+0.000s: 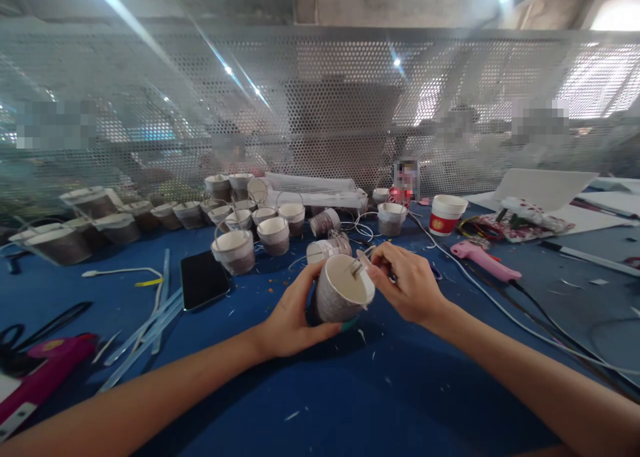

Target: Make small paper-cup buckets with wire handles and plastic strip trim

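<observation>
A small paper cup (340,290) with a grey wrapped side and white inside is held tilted above the blue table (350,390), its mouth toward me. My left hand (293,314) wraps round its left side and base. My right hand (407,280) is at the cup's right rim, fingers pinched on a thin wire piece (361,262) at the rim. Several finished cups with wire handles (250,234) stand in rows behind.
A black phone (204,278) lies left of the cup beside clear glue sticks (150,327). A pink glue gun (483,259) with its cord lies to the right, another magenta one (45,370) at the left edge. A red and white cup (447,214), loose wire and a perforated metal screen (320,110) stand at the back.
</observation>
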`<move>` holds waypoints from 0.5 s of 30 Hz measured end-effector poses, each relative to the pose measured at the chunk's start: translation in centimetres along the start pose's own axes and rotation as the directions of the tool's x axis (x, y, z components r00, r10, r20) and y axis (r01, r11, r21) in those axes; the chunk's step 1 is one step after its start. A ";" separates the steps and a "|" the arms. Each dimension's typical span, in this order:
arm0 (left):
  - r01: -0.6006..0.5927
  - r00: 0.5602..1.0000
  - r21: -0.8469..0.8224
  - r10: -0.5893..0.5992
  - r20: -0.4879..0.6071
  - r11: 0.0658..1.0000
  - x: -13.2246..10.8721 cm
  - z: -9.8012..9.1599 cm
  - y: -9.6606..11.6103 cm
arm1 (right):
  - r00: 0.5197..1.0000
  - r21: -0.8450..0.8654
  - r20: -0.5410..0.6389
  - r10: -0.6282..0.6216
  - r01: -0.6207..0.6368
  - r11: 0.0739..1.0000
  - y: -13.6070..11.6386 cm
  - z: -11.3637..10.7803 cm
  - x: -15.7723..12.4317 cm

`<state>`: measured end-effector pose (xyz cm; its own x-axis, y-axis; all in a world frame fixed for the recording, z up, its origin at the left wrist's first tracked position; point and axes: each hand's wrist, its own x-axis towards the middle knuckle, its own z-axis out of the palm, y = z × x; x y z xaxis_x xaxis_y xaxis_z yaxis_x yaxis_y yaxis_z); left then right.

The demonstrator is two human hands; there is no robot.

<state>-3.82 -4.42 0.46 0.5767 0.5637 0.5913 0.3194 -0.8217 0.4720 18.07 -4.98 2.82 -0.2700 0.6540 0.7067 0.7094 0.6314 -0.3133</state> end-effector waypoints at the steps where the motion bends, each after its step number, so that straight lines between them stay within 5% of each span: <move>1: 0.001 1.000 0.006 -0.001 -0.009 1.000 0.0 0.0 0.0 | 1.000 0.027 -0.003 -0.012 0.012 1.000 0.2 -0.1 -0.1; 11: 0.065 0.950 0.141 -0.018 -0.311 0.988 0.0 0.5 -0.7 | 0.928 0.248 0.258 -0.268 0.204 0.947 -1.0 2.0 -0.8; 15: -0.080 0.986 0.104 0.094 -0.136 0.991 -0.1 0.4 -0.5 | 0.940 0.272 0.283 -0.191 0.113 0.956 -1.6 2.5 -1.1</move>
<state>-3.74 -4.11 -0.04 0.4966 0.4898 0.7166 0.3486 -0.8686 0.3521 15.63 -5.64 0.93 -0.5739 0.6120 0.5442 0.4709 0.7902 -0.3922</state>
